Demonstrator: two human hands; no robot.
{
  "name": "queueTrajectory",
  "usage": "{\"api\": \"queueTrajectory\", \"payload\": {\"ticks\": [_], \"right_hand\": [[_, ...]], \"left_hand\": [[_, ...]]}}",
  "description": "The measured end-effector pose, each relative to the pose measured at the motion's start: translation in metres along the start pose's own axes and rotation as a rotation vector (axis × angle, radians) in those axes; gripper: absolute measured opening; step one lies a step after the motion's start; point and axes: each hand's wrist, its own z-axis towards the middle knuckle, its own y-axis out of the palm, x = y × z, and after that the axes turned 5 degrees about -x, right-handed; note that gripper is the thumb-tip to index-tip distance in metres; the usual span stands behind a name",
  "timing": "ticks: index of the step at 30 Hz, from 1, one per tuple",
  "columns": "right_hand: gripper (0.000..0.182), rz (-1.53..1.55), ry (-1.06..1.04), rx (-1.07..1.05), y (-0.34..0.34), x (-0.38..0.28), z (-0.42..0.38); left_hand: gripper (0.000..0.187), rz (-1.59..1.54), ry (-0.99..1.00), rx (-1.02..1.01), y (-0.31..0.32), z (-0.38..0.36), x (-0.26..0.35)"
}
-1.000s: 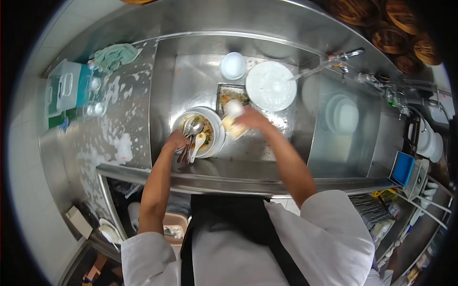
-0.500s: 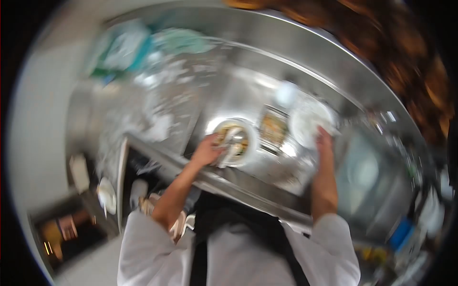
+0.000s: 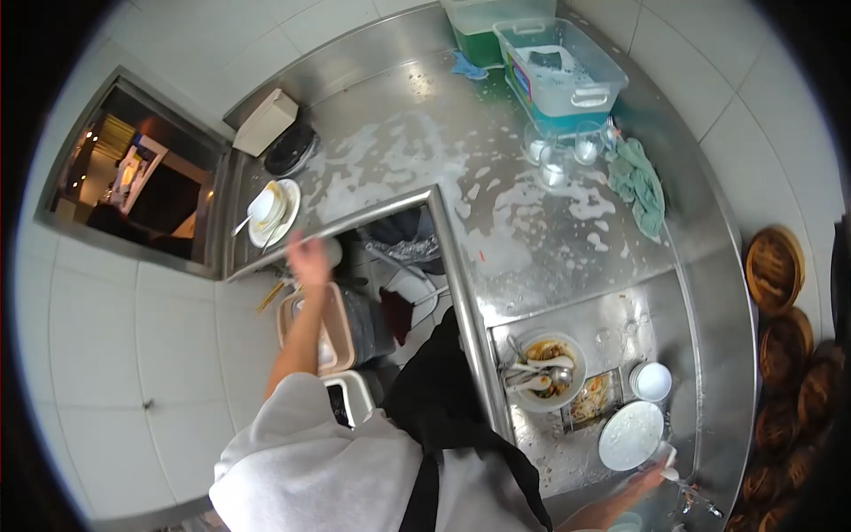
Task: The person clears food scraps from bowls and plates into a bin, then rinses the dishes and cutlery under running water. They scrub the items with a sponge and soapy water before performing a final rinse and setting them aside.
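My left hand is stretched out with its fingers apart, slightly blurred, at the steel counter's edge. Just beyond it a stack of used plates carries a small bowl and cutlery. At the lower right my right hand reaches beside a round white plate in the sink area. A small white item lies at its fingers; I cannot tell whether they grip it. Nearby, a big white bowl contains brown food remains and white spoons.
Soap suds streak the steel counter. At the back stand a soapy plastic tub, glasses and a green cloth. Bins sit below my left arm. Small stacked bowls are near a food-filled drain strainer. Bamboo steamers line the right.
My view has swung to the left. My left hand has left the big bowl and now reaches toward the stacked plates. The right hand stays near the round white plate, now at its outer edge.
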Motion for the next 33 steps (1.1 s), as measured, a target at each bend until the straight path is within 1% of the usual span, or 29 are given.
{"api": "queueTrajectory", "payload": {"ticks": [1,2,3,4,5,6,7,8,9,10,11,12,13,14,15,16,17,18,19,21,22,23,24,26,27,29,31,32,33], "right_hand": [[0.038,-0.042,-0.022,-0.016,0.016,-0.003,-0.005],[0.039,-0.07,-0.051,-0.08,0.041,-0.012,-0.013],[0.041,-0.095,-0.082,-0.15,0.068,-0.022,-0.02],[0.043,-0.118,-0.124,-0.233,0.102,-0.041,-0.029],[0.045,-0.136,-0.193,-0.324,0.137,-0.065,-0.033],[0.048,-0.156,-0.307,-0.42,0.18,-0.09,-0.031],[0.048,-0.027,-0.298,-0.497,0.229,-0.161,-0.066],[0.045,-0.228,-0.556,-0.465,0.282,-0.225,-0.086],[0.049,-0.169,-0.539,-0.537,0.334,-0.299,-0.117],[0.054,-0.111,-0.516,-0.609,0.385,-0.373,-0.148],[0.052,-0.096,-0.589,-0.595,0.441,-0.423,-0.165],[0.047,-0.082,-0.721,-0.643,0.491,-0.467,-0.187],[0.041,-0.182,-0.919,-0.545,0.551,-0.492,-0.188],[0.038,-0.134,-1.125,-0.569,0.613,-0.506,-0.179],[0.034,-0.17,-1.25,-0.577,0.655,-0.525,-0.193],[0.03,-0.339,-1.277,-0.538,0.715,-0.527,-0.178],[0.029,-0.484,-1.232,-0.584,0.748,-0.535,-0.191],[0.037,-0.655,-1.163,-0.67,0.796,-0.527,-0.174],[0.043,-0.855,-1.109,-0.794,0.826,-0.521,-0.175],[0.048,-1.065,-1.041,-0.893,0.866,-0.502,-0.171],[0.053,-0.909,-0.935,-0.764,0.884,-0.487,-0.167],[0.058,-0.759,-0.823,-0.632,0.89,-0.478,-0.163],[0.058,-0.767,-0.812,-0.614,0.889,-0.484,-0.165],[0.056,-0.361,-1.008,-0.306,0.863,-0.5,-0.178],[0.056,-0.377,-0.99,-0.276,0.84,-0.506,-0.186],[0.047,0.118,-0.974,-0.461,0.777,-0.519,-0.212],[0.036,0.07,-0.99,-0.589,0.681,-0.492,-0.27],[0.031,-0.075,-1.115,-0.513,0.637,-0.467,-0.291],[0.029,-0.209,-1.126,-0.534,0.592,-0.438,-0.303]], "left_hand": [[0.033,0.238,-0.07,0.051,-0.024,0.046,-0.051],[0.035,0.522,0.246,0.292,-0.042,0.077,-0.099],[0.039,0.59,0.302,0.237,-0.066,0.115,-0.134],[0.038,0.614,0.251,0.387,-0.074,0.146,-0.196],[0.038,0.579,-0.322,0.016,-0.093,0.195,-0.249],[0.032,0.925,-0.094,-0.25,-0.101,0.211,-0.265],[0.036,1.231,0.227,-0.428,-0.106,0.221,-0.232],[0.032,0.785,-0.227,-0.505,-0.111,0.237,-0.276],[0.027,0.133,-0.732,-0.348,-0.101,0.245,-0.297],[0.023,-0.057,-0.85,-0.318,-0.096,0.252,-0.305],[0.02,-0.175,-0.889,-0.312,-0.087,0.256,-0.313],[0.019,-0.227,-0.962,-0.455,-0.08,0.264,-0.326],[0.02,-0.225,-0.961,-0.434,-0.075,0.265,-0.328],[0.021,-0.222,-0.96,-0.413,-0.07,0.265,-0.323],[0.024,-0.22,-0.958,-0.392,-0.065,0.263,-0.309],[0.026,-0.175,-0.95,-0.428,-0.064,0.264,-0.313],[0.03,-0.13,-0.941,-0.463,-0.062,0.265,-0.319],[0.029,-0.093,-0.955,-0.47,-0.062,0.265,-0.305],[0.029,-0.09,-0.962,-0.459,-0.062,0.261,-0.304],[0.03,-0.243,-0.855,-0.573,-0.047,0.254,-0.305],[0.034,-0.311,-0.856,-0.565,-0.037,0.25,-0.3],[0.034,-0.316,-0.854,-0.587,-0.022,0.245,-0.289],[0.034,-0.372,-0.833,-0.597,-0.009,0.238,-0.276],[0.033,-0.455,-0.769,-0.665,0.019,0.23,-0.256],[0.033,-0.493,-0.729,-0.716,0.038,0.227,-0.243],[0.032,-0.52,-0.71,-0.782,0.082,0.22,-0.199],[0.033,-0.544,-0.626,-0.831,0.119,0.217,-0.133],[0.033,-0.564,-0.635,-0.873,0.142,0.215,-0.112],[0.032,-0.572,-0.647,-0.925,0.163,0.211,-0.095]]}}
